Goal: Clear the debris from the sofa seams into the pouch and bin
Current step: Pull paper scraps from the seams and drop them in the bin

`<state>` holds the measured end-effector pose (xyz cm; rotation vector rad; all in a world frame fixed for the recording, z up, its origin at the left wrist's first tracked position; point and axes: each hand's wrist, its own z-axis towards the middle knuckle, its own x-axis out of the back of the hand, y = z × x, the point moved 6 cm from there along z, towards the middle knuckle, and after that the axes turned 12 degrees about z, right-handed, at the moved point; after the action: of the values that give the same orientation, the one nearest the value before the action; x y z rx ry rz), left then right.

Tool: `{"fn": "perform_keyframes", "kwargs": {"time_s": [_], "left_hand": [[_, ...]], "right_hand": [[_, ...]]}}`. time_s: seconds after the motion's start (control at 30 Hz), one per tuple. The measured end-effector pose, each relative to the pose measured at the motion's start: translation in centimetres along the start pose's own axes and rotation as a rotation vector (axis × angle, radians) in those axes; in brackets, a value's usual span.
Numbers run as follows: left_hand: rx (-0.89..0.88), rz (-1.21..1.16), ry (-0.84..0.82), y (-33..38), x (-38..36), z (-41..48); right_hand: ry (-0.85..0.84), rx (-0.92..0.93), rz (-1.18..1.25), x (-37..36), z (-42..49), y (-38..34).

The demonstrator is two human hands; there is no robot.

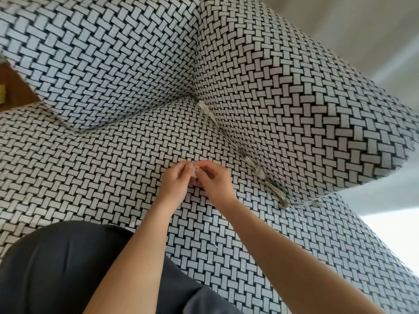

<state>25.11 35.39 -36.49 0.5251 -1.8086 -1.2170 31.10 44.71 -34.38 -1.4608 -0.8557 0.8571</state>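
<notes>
Left hand and right hand meet over the sofa seat. Fingers of both are curled, tips together, pinching one white scrap between them. I cannot tell what the scrap is. More debris sits in the seam right of my fingers, against the armrest; a paler bit lies farther up that seam.

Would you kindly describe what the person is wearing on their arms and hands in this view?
The left hand and right hand are ungloved. No sleeve, watch or bracelet shows anywhere up to the frame edge.
</notes>
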Motion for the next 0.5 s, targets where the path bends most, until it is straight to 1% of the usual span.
{"fn": "perform_keyframes", "kwargs": {"time_s": [0.07,0.1,0.17,0.23,0.37,0.5], "left_hand": [[-0.006,0.053,0.009,0.0,-0.1,-0.2],[-0.006,0.077,0.014,0.0,-0.1,-0.3],[0.001,0.075,0.021,0.0,-0.3,-0.4],[0.007,0.043,0.020,-0.1,-0.4,-0.5],[-0.008,0.039,0.015,0.1,-0.4,-0.6],[-0.011,0.020,0.011,0.4,-0.5,-0.7]], "right_hand": [[-0.018,-0.003,-0.113,0.8,-0.7,0.2],[0.023,0.018,-0.198,1.5,-1.0,0.2],[0.171,0.078,-0.376,3.6,-1.2,-0.1],[0.253,0.081,-0.526,5.3,-0.8,-0.2],[0.247,-0.027,-0.871,6.7,1.1,0.2],[0.226,-0.200,-1.142,6.6,4.0,0.5]]}}
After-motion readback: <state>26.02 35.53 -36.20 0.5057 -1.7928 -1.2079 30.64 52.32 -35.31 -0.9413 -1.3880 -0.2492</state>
